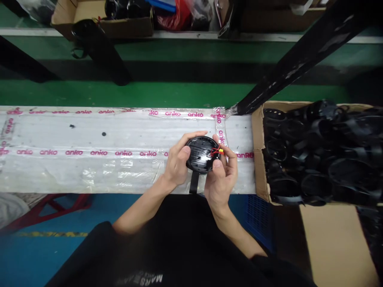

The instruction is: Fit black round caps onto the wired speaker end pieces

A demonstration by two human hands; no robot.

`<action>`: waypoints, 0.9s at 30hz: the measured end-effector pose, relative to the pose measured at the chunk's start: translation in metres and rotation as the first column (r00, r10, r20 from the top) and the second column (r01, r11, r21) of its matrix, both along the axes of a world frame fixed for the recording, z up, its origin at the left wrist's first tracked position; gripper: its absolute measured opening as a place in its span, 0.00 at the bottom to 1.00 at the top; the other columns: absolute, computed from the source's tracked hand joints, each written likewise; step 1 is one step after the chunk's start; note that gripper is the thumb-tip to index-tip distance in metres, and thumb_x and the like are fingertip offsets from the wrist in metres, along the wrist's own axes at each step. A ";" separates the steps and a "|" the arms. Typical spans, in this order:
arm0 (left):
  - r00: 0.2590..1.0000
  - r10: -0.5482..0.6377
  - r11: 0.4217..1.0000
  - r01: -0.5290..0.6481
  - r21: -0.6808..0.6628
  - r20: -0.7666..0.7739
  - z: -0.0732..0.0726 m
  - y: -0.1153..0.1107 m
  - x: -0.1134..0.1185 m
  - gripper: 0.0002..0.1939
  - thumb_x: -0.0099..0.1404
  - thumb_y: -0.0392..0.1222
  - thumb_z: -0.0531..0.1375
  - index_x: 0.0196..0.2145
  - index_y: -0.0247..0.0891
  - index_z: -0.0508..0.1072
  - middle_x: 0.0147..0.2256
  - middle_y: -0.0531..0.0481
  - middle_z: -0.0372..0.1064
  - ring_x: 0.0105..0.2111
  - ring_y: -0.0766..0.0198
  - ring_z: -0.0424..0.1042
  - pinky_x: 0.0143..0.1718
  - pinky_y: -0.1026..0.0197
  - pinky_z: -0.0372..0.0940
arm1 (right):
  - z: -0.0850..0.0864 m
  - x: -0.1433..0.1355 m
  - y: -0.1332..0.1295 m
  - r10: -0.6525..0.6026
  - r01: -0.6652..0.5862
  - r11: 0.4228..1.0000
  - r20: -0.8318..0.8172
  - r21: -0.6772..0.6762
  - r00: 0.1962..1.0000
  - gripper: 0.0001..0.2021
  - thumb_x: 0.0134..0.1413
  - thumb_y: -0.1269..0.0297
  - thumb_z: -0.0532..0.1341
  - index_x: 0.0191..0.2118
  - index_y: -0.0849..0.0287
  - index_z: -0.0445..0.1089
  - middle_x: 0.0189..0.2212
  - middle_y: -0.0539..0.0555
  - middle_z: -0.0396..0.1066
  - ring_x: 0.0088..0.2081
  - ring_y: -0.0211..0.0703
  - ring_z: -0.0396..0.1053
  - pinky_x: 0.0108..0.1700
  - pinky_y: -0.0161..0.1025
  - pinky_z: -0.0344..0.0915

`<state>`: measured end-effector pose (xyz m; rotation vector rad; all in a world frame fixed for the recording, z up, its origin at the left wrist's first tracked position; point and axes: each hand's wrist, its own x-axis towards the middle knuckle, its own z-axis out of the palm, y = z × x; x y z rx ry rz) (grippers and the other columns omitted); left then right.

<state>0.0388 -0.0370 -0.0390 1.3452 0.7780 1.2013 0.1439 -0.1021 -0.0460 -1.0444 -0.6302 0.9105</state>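
Both of my hands hold a round, shiny black plastic part (200, 153) above the front of the work surface. My left hand (177, 161) grips its left rim, thumb on top. My right hand (222, 171) closes round the right rim, with the thumb at the lower edge. Red wires with a yellow connector (220, 151) stick out at the part's right side, close to my right fingers. A flat black strap (194, 182) hangs from the near edge of the part. Its underside is hidden.
A cardboard box (259, 159) full of similar black parts stands at the right end of the plastic-wrapped bench (89, 171). A slanted black post (287, 67) rises behind it. Small black bits (103, 134) lie on the left. Another open box (131, 27) sits on the far shelf.
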 end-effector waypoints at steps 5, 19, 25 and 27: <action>0.992 -0.120 0.990 0.122 -0.071 0.026 0.010 0.006 -0.007 0.25 0.80 0.56 0.51 0.57 0.37 0.78 0.57 0.42 0.79 0.57 0.49 0.77 0.60 0.52 0.69 | -0.001 0.007 0.001 0.062 -0.063 0.998 0.017 0.025 0.998 0.16 0.66 0.56 0.69 0.56 0.50 0.74 0.65 0.56 0.75 0.70 0.55 0.70 0.75 0.64 0.61; 0.988 -0.135 0.991 0.133 -0.021 -0.069 0.004 0.011 -0.012 0.25 0.81 0.54 0.49 0.55 0.36 0.78 0.56 0.41 0.79 0.55 0.50 0.77 0.61 0.51 0.68 | -0.006 0.029 0.000 0.190 -0.191 0.982 0.143 -0.001 0.971 0.18 0.70 0.51 0.65 0.60 0.48 0.71 0.71 0.55 0.67 0.73 0.54 0.65 0.77 0.60 0.58; 0.981 -0.171 0.985 0.171 -0.007 -0.092 0.005 0.010 -0.016 0.26 0.81 0.55 0.48 0.58 0.37 0.78 0.58 0.41 0.78 0.58 0.49 0.76 0.63 0.51 0.67 | -0.035 0.074 0.004 0.575 -0.550 0.812 0.432 -0.197 0.694 0.49 0.47 0.58 0.80 0.73 0.49 0.59 0.74 0.60 0.59 0.75 0.62 0.60 0.76 0.60 0.57; 0.982 -0.163 0.986 0.164 -0.001 -0.094 0.005 0.008 -0.015 0.26 0.81 0.55 0.48 0.59 0.38 0.78 0.58 0.41 0.78 0.57 0.49 0.76 0.62 0.50 0.68 | -0.048 0.062 0.007 0.517 -0.472 0.853 0.467 -0.221 0.717 0.45 0.45 0.60 0.80 0.68 0.54 0.64 0.67 0.63 0.69 0.68 0.64 0.69 0.72 0.62 0.63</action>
